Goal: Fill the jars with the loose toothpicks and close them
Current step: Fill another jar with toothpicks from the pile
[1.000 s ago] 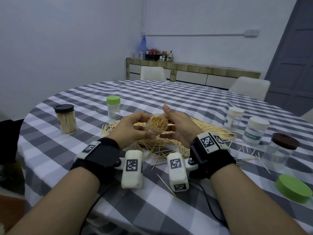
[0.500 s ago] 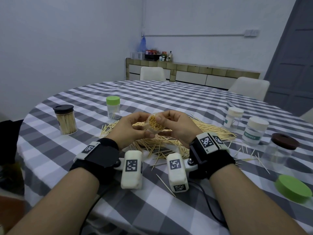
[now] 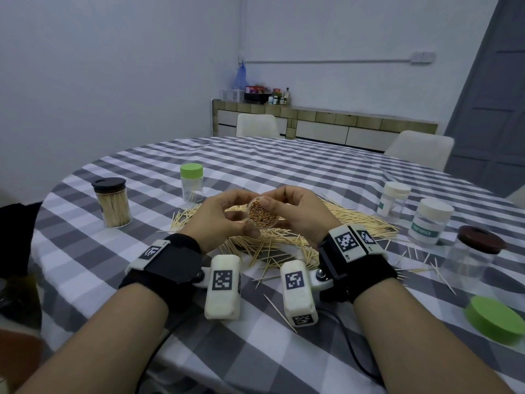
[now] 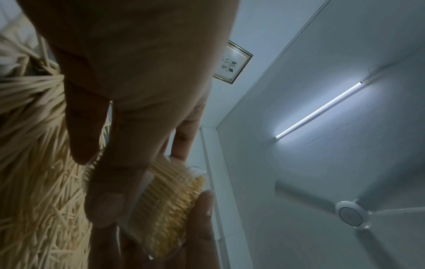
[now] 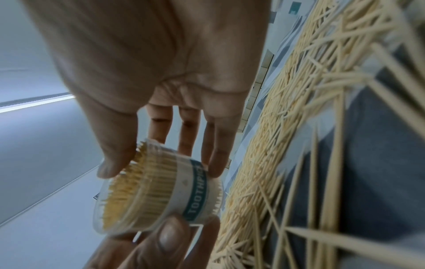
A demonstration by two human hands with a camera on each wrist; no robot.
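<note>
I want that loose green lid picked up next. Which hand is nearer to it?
Right. The right hand is at the open jar, on the green lid's side; the left hand is farther across.

The right hand (image 3: 295,214), which a second ago stood open with its fingers raised beside the toothpick jar (image 3: 262,214), has closed in on it; its thumb now lies across the far rim of the open mouth, over the packed toothpick ends. The left hand (image 3: 218,220) has turned the jar, so the mouth faces more squarely toward the near side.
</note>
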